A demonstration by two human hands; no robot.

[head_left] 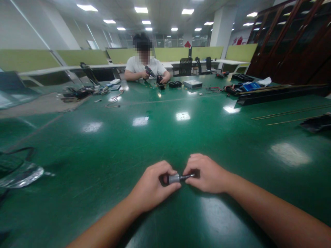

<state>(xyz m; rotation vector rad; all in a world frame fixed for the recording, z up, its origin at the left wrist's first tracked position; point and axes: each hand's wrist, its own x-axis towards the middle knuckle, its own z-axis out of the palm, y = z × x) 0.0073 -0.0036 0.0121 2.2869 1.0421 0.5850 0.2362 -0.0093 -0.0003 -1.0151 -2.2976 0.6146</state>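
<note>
Bare forearms (pixel 111 220) come closest, reaching over a green table (pixel 129 144) to a small grey-and-black cylinder (pixel 174 178) between the hands, so I take that cylinder as my landmark. Far to its left lies a crumpled silvery bag (pixel 23 175), perhaps put there to leave elbow room. Well beyond it, leftward, sits a heap of electronic parts (pixel 80 91). At its left end, the left hand (pixel 153 184) curls thumb and fingers around the grey body, probably to steady the thicker part. Straight across from it, a person in a white shirt (pixel 131 65) grips a power drill (pixel 150 71). At its right end, the right hand (pixel 207 174) has thumb and fingers drawn narrow about the slim dark end, likely because so thin a piece calls for a pinch; how firm, I cannot tell. Beyond it and rightward stand a silver box (pixel 193 83), a long black channel (pixel 279 94) and thin rods (pixel 284 114), seemingly laid flat because of their length.
</note>
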